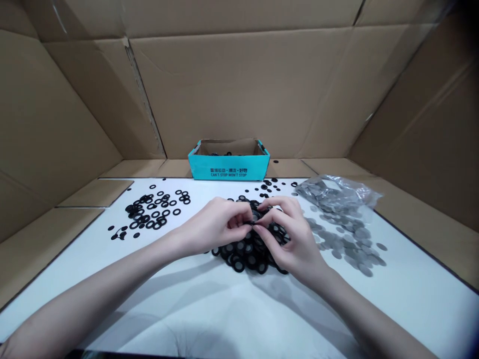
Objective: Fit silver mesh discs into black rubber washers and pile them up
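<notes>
Over a heap of black rings with grey discs in their middles (239, 263), both my hands meet fingertip to fingertip. My left hand (215, 227) is closed, its thumb and curled index finger pinching one edge of a small black ring (254, 223). Opposite it, the thumb and fingers of my right hand (290, 234) grip the other edge. Part of a grey disc shows behind the fingertips; whether it sits inside the held ring I cannot tell. Fingers cover most of the ring.
Loose black rings (155, 214) lie spread at the left. Thin grey discs (348, 244) are scattered at the right before a clear plastic bag (337, 192) of discs. A turquoise box (229, 167) stands at the back, and small black pieces (265, 187) lie near it. Cardboard walls (239, 89) surround the white table (179, 309).
</notes>
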Demonstrator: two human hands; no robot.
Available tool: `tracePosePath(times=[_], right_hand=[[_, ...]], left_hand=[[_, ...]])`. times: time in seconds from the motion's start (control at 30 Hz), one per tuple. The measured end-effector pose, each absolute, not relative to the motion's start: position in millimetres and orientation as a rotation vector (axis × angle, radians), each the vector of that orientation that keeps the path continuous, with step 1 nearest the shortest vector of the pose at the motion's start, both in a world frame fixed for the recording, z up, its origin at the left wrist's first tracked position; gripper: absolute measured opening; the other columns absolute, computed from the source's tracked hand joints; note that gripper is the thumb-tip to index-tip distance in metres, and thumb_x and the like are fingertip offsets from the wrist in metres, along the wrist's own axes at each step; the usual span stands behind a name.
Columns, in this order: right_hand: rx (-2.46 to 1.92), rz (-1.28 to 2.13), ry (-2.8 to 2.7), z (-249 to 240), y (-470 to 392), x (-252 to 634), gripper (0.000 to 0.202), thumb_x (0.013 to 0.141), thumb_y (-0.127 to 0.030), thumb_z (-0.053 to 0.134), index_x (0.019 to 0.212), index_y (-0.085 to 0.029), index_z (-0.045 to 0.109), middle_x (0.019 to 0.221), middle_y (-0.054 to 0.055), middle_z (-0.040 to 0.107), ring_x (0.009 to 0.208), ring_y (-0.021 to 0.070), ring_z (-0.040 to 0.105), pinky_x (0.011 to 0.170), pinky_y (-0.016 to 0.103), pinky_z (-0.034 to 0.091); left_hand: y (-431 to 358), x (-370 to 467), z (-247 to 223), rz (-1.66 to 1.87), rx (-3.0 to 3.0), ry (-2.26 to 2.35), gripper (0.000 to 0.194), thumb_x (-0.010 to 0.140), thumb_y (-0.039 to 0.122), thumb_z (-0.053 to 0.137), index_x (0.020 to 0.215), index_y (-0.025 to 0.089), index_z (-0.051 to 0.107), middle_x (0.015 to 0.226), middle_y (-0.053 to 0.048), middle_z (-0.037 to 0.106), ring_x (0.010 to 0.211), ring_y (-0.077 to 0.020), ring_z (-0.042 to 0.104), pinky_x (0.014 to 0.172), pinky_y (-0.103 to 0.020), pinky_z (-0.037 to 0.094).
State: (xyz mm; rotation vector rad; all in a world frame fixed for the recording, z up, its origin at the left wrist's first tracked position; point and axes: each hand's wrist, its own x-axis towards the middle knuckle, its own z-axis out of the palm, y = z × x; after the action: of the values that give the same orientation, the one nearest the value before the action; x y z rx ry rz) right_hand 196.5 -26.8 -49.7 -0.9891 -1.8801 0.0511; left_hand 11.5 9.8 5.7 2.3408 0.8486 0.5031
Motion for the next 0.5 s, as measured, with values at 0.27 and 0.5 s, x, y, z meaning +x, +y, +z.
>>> tracePosePath(times=[0.27,0.5], right_hand=[[-0.942,-0.099,-1.881,-50.8,-29.7,196.1,0.015,0.087,-0.010,0.057,0.081,-0.022,0.051,0.102,0.007,0.057,0.098,0.0251,0.054,0.084,0.045,0.041],[-0.905,-0.119,-1.862,-48.6,-29.1,195.6,0.015,0.085,-0.009,0.058,0.082,-0.023,0.053,0.098,0.007,0.057,0.097,0.0249,0.053,0.085,0.045,0.040]], left_hand=[[8.2,10.3,8.0,0.482,2.338,0.862,0.006,0.082,0.012,0.056,0.078,0.014,0.059,0.060,0.006,0.052,0.055,-0.0066,0.046,0.052,-0.015,0.034],[4.2,10.0,11.8,0.518,2.366,0.884,0.007,0.081,0.011,0.057,0.076,0.014,0.060,0.060,0.006,0.053,0.055,-0.0068,0.048,0.051,-0.016,0.035]])
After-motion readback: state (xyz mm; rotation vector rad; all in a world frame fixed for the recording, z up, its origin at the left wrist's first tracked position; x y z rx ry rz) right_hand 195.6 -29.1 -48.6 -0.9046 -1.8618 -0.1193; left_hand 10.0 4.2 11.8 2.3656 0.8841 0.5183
